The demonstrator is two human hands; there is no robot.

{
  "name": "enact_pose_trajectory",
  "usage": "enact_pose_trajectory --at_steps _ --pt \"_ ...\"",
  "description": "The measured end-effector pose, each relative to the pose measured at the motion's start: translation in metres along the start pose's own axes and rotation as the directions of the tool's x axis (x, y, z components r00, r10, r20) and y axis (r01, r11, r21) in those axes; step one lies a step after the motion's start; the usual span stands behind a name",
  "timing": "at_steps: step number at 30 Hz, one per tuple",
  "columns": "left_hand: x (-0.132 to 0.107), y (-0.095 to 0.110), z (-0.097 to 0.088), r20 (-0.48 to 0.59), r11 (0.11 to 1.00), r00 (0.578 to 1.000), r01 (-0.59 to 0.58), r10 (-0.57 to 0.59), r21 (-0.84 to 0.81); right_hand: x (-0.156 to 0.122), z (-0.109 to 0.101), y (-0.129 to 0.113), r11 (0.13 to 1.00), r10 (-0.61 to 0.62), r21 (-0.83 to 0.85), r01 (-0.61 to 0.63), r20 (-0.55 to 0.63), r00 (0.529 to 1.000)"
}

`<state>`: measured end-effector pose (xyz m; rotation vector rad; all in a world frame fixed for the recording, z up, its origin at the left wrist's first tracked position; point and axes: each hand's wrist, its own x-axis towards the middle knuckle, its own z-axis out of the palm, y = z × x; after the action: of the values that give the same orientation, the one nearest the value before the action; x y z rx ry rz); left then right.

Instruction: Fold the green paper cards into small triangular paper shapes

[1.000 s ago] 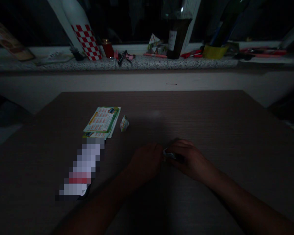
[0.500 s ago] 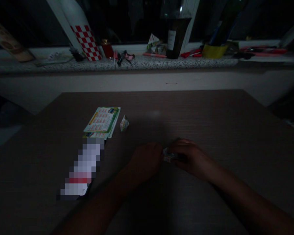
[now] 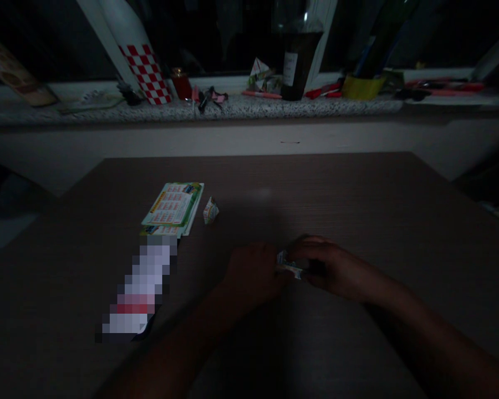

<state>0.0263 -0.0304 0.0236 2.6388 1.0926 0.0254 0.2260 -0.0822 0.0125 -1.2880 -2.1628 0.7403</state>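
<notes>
Between my hands, low over the table, is a small folded piece of printed paper (image 3: 291,269), with whitish and bluish print showing. My left hand (image 3: 253,274) is closed on its left side, the thumb pressed along the near edge. My right hand (image 3: 332,266) curls around the right side, with its fingertips at the paper's upper part and the thumb below. Dim light hides the exact finger contact. Farther up and left stands another small folded paper piece (image 3: 210,211), apart from both hands. Beside it lies a stack of printed calendar cards (image 3: 172,205).
A phone-like device (image 3: 143,282), blurred out, lies left of my left forearm. Along the granite windowsill (image 3: 249,110) at the back stand a red-checked bottle (image 3: 147,72), a dark bottle (image 3: 295,66), a yellow holder (image 3: 362,87) and several small items. The brown table (image 3: 316,188) ends at the wall.
My left thumb has moved right along the near edge of the paper. The paper looks turned, showing a light strip. My right thumb has shifted slightly right.
</notes>
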Motion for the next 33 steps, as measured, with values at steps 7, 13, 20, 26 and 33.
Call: enact_pose_trajectory --at_steps 7,13,20,26,33 --pt "0.003 -0.004 -0.01 0.085 0.979 0.976 0.201 -0.198 -0.032 -0.001 -0.001 -0.001 1.0 0.021 0.009 -0.021 0.001 1.0" --pt "0.002 -0.032 -0.017 0.157 0.953 0.946 0.297 -0.284 -0.065 -0.001 0.0 0.002 1.0 0.029 -0.002 -0.029 0.008 1.0" --pt "0.001 -0.046 -0.02 0.196 0.935 0.933 0.33 -0.302 -0.129 0.0 -0.002 0.0 1.0 0.003 -0.016 -0.003 0.018 1.0" --pt "-0.009 -0.034 -0.02 0.058 0.956 0.981 0.195 -0.187 -0.219 0.0 -0.004 -0.002 1.0 -0.013 -0.013 0.014 0.033 0.999" --pt "-0.015 -0.005 -0.001 -0.11 0.985 0.992 -0.075 0.058 -0.153 0.001 -0.001 0.0 0.999 -0.047 0.003 0.047 -0.013 0.999"
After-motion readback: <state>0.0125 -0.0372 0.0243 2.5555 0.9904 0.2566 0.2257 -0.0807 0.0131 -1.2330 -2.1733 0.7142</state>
